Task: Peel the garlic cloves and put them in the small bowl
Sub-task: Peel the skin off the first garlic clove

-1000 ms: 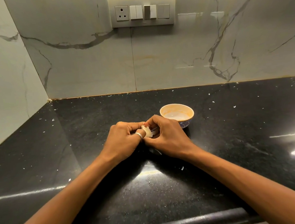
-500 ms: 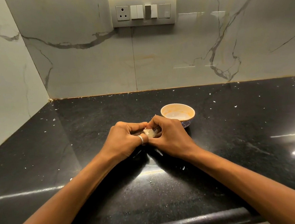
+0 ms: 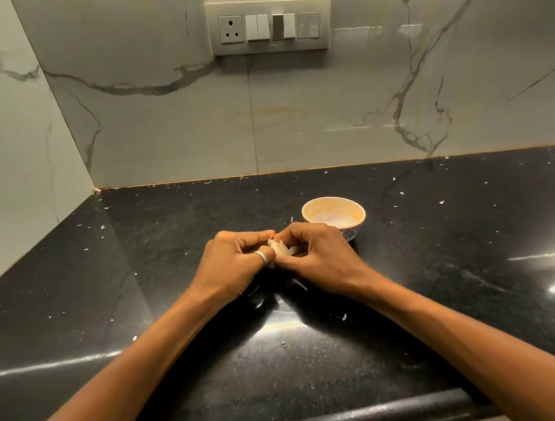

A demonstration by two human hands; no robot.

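Observation:
A pale garlic piece (image 3: 280,247) with papery skin sits between my two hands, just above the black countertop (image 3: 172,245). My left hand (image 3: 237,263), a ring on one finger, pinches it from the left. My right hand (image 3: 316,257) pinches it from the right, fingers curled round it. Most of the garlic is hidden by my fingers. The small bowl (image 3: 333,215), orange-rimmed with a pale inside, stands right behind my right hand and looks empty.
Small white flakes of skin (image 3: 344,317) lie scattered over the counter. A marble wall with a socket and switch panel (image 3: 270,25) rises behind. Another marble wall closes the left side. The counter's rounded front edge (image 3: 319,419) runs below my forearms.
Both hands stay together on the garlic near the bowl. My fingers have shifted slightly on it, and a little more of the pale garlic shows than half a second ago.

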